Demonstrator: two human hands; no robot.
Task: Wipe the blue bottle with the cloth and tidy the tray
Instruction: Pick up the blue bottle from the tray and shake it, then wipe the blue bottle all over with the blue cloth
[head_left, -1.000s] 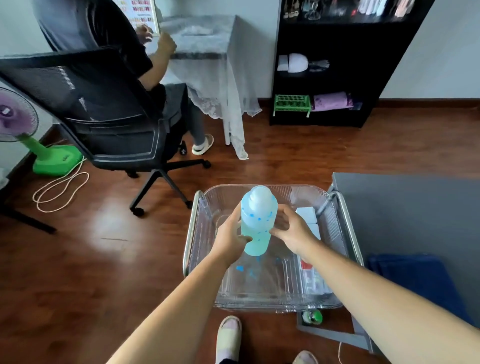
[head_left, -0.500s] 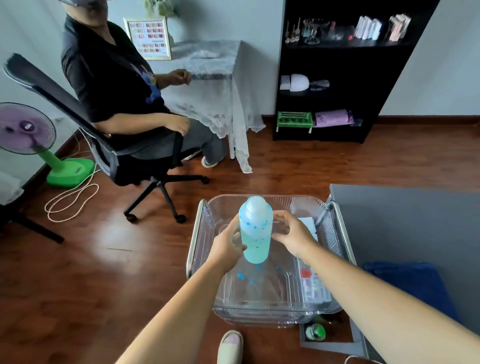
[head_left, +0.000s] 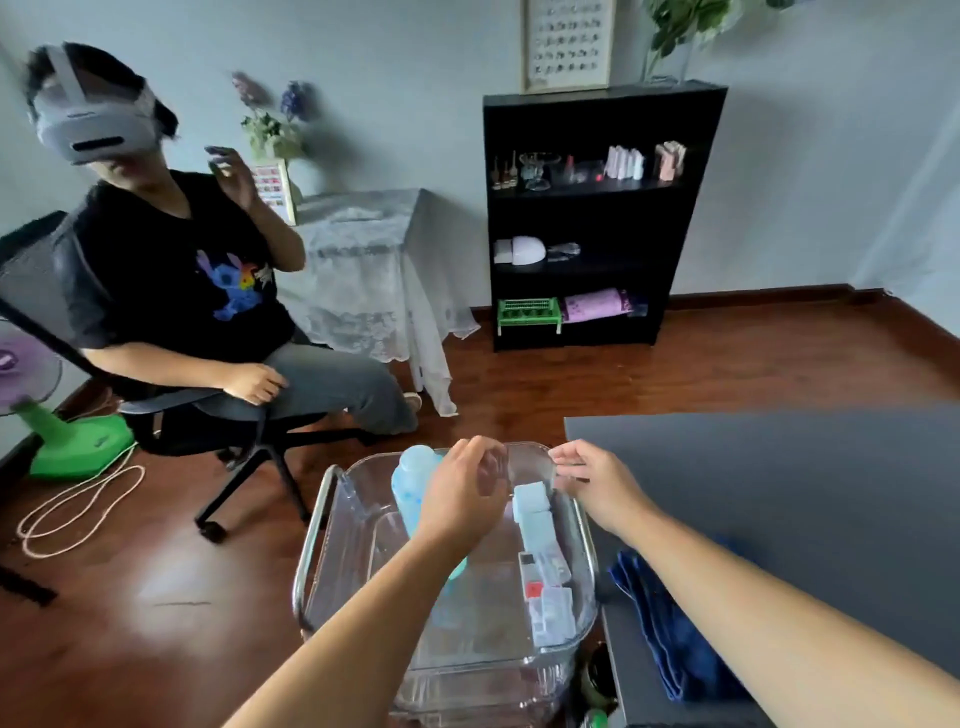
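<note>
- Head view: a clear plastic tray (head_left: 332, 525) with a metal rail along its rim stands low in the middle of the scene, just left of a dark grey table (head_left: 779, 483).
- The translucent light-blue plastic bottle (head_left: 413, 480) with a rounded white cap stands upright in the far-left part of the tray, its lower body hidden behind the left hand.
- The left hand (head_left: 462, 493) is in front of the bottle and to its right, fingers curled loosely; whether they grip the bottle or only rest near it cannot be told, as the picture is blurred there.
- The right hand (head_left: 597, 486) hovers over the far-right corner of the tray, fingers partly spread and holding nothing, apart from the bottle.
- Pale blue and clear small packets (head_left: 543, 551) lie in a row along the right side of the tray, one with a red mark.
- A dark blue folded cloth (head_left: 670, 629) lies on the near-left edge of the grey table, just right of the tray, touched by neither hand.
- Far left, another person in a black shirt sits on a black office chair (head_left: 244, 441) wearing a white headset, one hand raised.
- A purple-and-green standing fan (head_left: 57, 441) is at the far-left edge, with a coiled white cord on the wooden floor.
- A black bookshelf (head_left: 597, 218) stands against the far wall, beside a small table under a white lace cloth (head_left: 374, 280).
</note>
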